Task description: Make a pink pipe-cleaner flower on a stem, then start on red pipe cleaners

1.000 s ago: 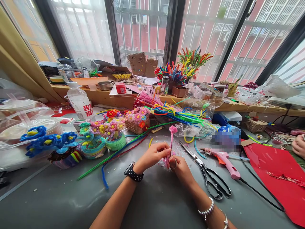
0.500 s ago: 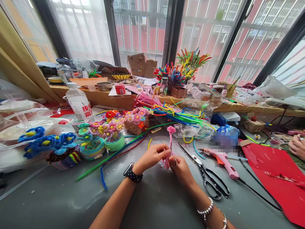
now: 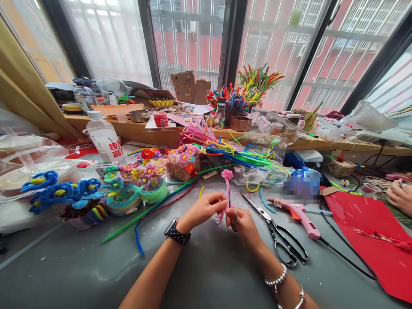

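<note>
My left hand [image 3: 204, 211] is closed, thumb and fingertips pinching the stem of a pink pipe-cleaner flower [image 3: 227, 175]. The flower stands upright above the fingers, and fuzzy pink ends hang below them. Close on its right, my right hand [image 3: 243, 224] is closed around a thin metal tool [image 3: 229, 201]. Its narrow tip lies against the stem; the fingers cover most of the tool, so its kind is unclear. Large black-handled scissors [image 3: 273, 227] lie to the right of my hands. Pink fuzz bits are scattered on the grey table [image 3: 206, 266] around the flower.
Potted pipe-cleaner flowers [image 3: 154, 182] stand left, beside a water bottle [image 3: 103, 136]. Bundled pipe cleaners [image 3: 238, 150] lie behind. On the right are a pink glue gun [image 3: 304, 218] with its cord, a red sheet [image 3: 370, 240], and another person's hand [image 3: 401, 195].
The whole view shifts slightly. Both hands stay together at the pink flower stem, with the right hand and its metal tool moved only a little.
</note>
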